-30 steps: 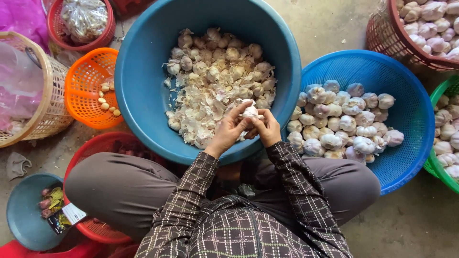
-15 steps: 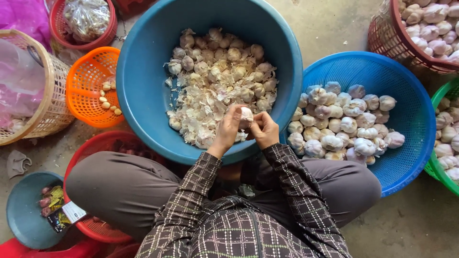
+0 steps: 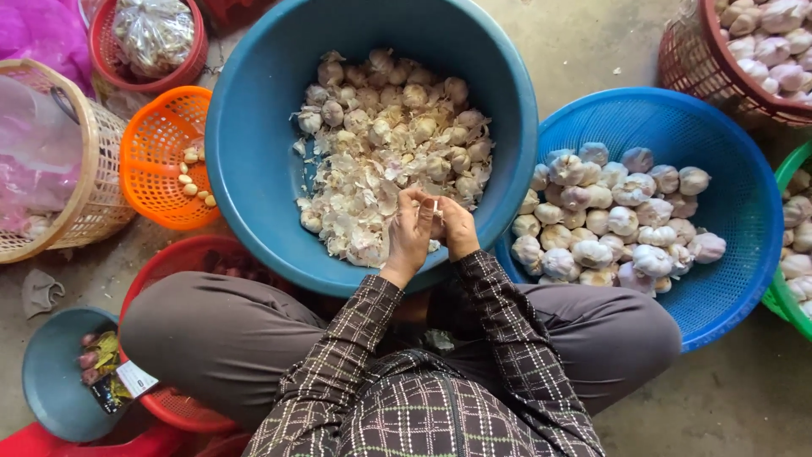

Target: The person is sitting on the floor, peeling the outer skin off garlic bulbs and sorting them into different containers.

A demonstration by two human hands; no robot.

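Note:
My left hand (image 3: pixel 410 233) and my right hand (image 3: pixel 457 227) meet over the near rim of a big blue tub (image 3: pixel 254 169), pinching a small piece of garlic (image 3: pixel 436 208) between the fingers of both. The tub holds broken garlic heads and papery skins (image 3: pixel 381 161). To the right, a blue mesh basket (image 3: pixel 744 211) carries whole garlic bulbs (image 3: pixel 609 220). I sit cross-legged behind the tub in a checked shirt.
An orange basket (image 3: pixel 156 161) at left holds a few peeled cloves. A woven basket (image 3: pixel 85 169), red baskets (image 3: pixel 169 55) (image 3: pixel 719 76), a green basket (image 3: pixel 791 288), a red basin (image 3: pixel 173 262) and a small blue bowl (image 3: pixel 55 372) ring me on the concrete floor.
The garlic between my fingers looks smaller than a second ago. My hands have stayed over the tub's near rim, working it apart.

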